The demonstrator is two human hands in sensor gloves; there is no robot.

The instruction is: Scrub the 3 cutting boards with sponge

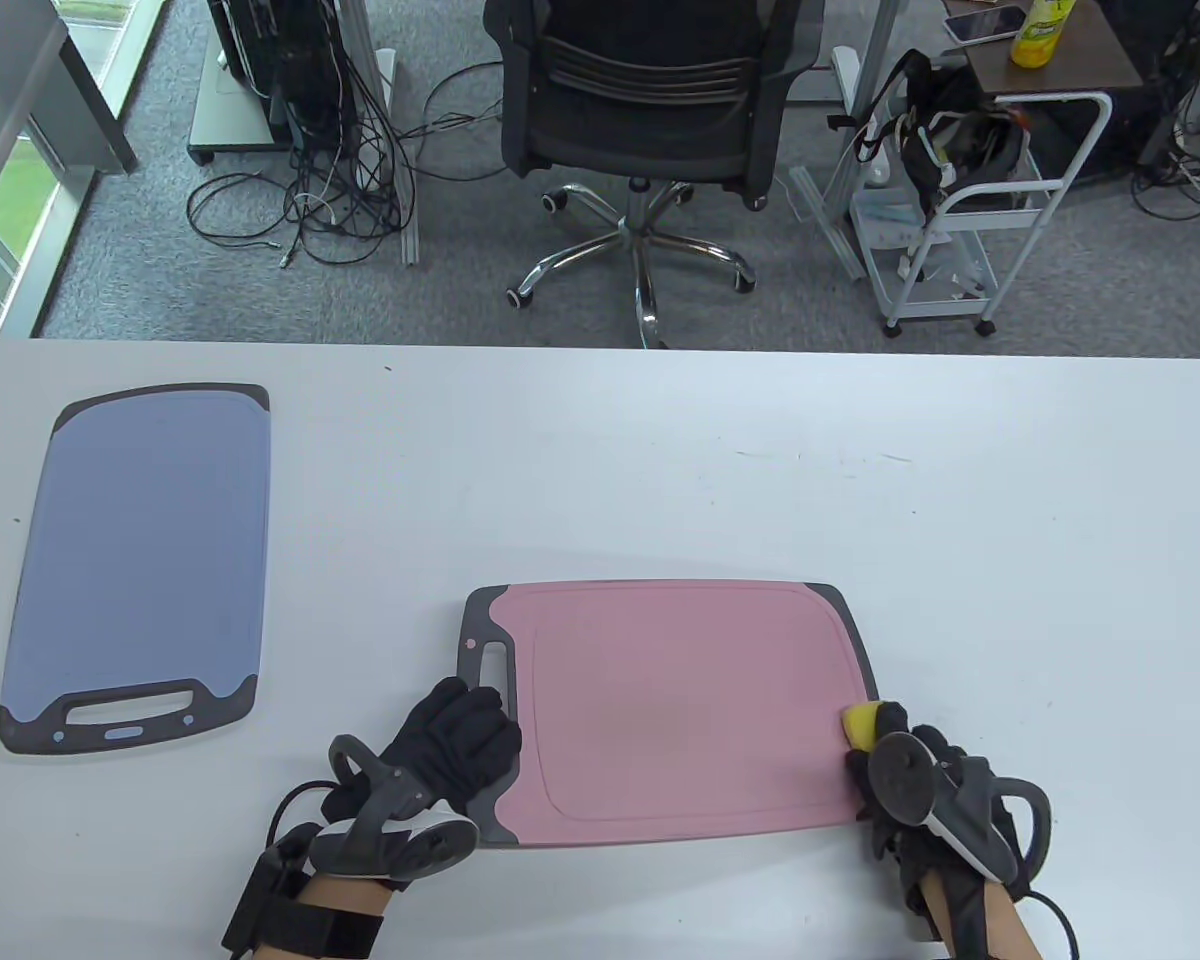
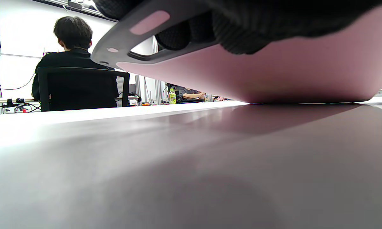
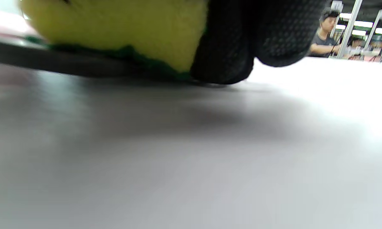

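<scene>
A pink cutting board [image 1: 680, 700] with a dark grey rim lies near the table's front edge, handle to the left. My left hand [image 1: 460, 735] grips its handle end. In the left wrist view that end of the pink board [image 2: 273, 76] is tilted up off the table, with my fingers [image 2: 242, 38] curled round its edge. My right hand [image 1: 885, 735] holds a yellow sponge [image 1: 863, 722] at the board's right edge. Up close, the sponge [image 3: 114, 25] has a green underside resting on the dark rim [image 3: 51, 62]. A blue cutting board [image 1: 140, 560] lies at the far left. Only two boards show.
The white table [image 1: 860, 500] stretches behind and to the right of the pink board. Beyond its far edge stand an office chair [image 1: 650, 100] and a white cart [image 1: 970, 200]. People sit at other desks in the wrist views.
</scene>
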